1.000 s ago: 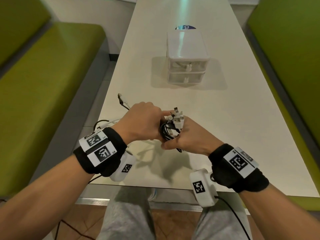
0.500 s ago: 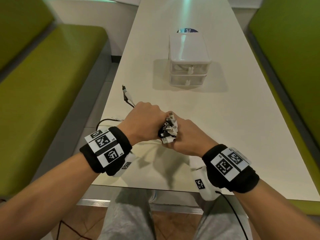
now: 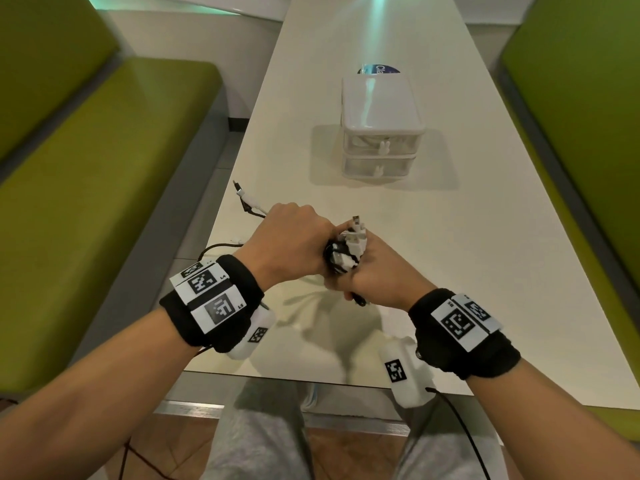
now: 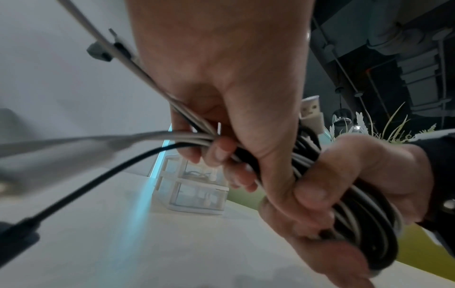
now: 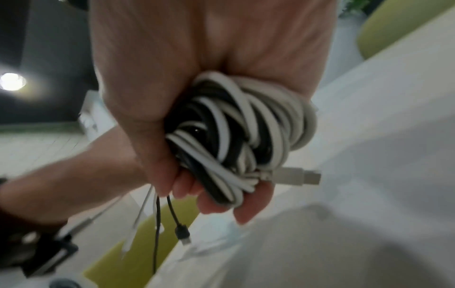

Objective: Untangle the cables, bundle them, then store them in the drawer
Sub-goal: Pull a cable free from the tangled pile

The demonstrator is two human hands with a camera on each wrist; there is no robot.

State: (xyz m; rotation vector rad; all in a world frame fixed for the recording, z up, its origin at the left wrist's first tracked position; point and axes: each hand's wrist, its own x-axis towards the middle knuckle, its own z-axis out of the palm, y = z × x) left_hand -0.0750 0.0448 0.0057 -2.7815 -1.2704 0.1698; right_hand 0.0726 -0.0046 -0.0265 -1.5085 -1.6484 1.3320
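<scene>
A coil of black and white cables (image 3: 344, 254) hangs just above the white table (image 3: 467, 258), between both hands. My right hand (image 3: 384, 271) curls round the coil (image 5: 246, 132), and a white USB plug (image 5: 300, 176) sticks out of it. My left hand (image 3: 294, 237) grips the loose strands (image 4: 192, 136) where they leave the coil (image 4: 344, 204). Their free ends (image 3: 247, 199) trail left over the table edge. The small white two-drawer unit (image 3: 381, 133) stands farther back with both drawers closed; the upper one holds cables.
Green benches run along both sides of the table (image 3: 104, 174) (image 3: 588, 133). A blue round sticker (image 3: 379, 69) lies behind the drawer unit. The table's left edge is close to the trailing cable ends. My knees are under the table's near edge.
Both hands stayed together on the coil. The left hand shifted a little round it with the loose strands, and the plugs on top tilted down, then up again.
</scene>
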